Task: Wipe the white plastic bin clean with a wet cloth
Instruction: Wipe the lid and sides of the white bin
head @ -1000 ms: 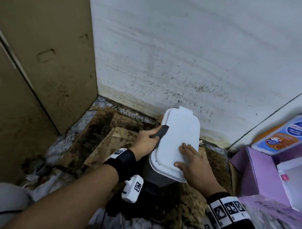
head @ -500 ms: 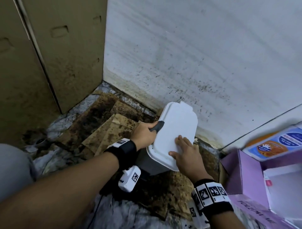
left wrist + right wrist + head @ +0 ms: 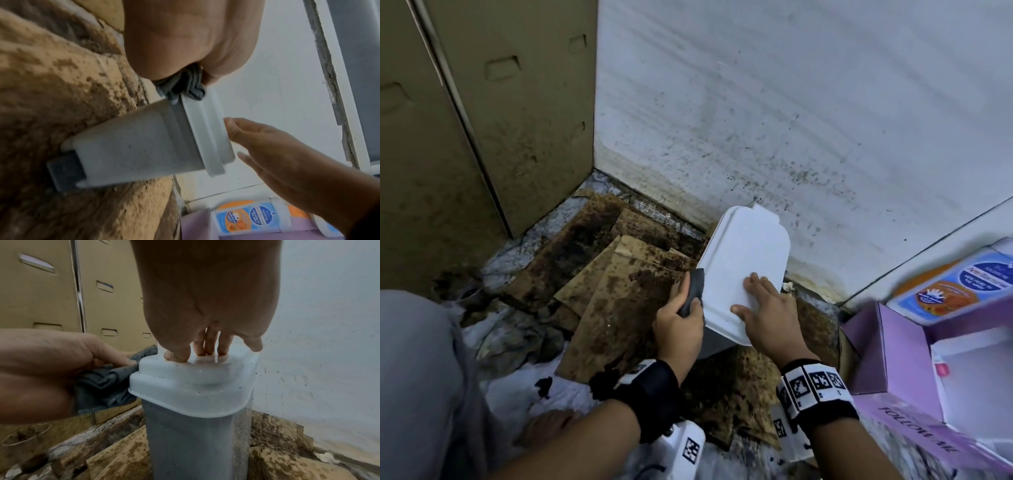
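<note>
- My left hand is curled round a grey cloth, pressing it against the left edge of the bin's lid.
- The white bin stands just right of that hand, on stained cardboard by the wall.
- My right hand lies flat on the lid, fingers straight and pressing down, gripping nothing.
- The bin sits between my two hands, under my right palm.
- A purple box lies off to the right of my right hand.
</note>
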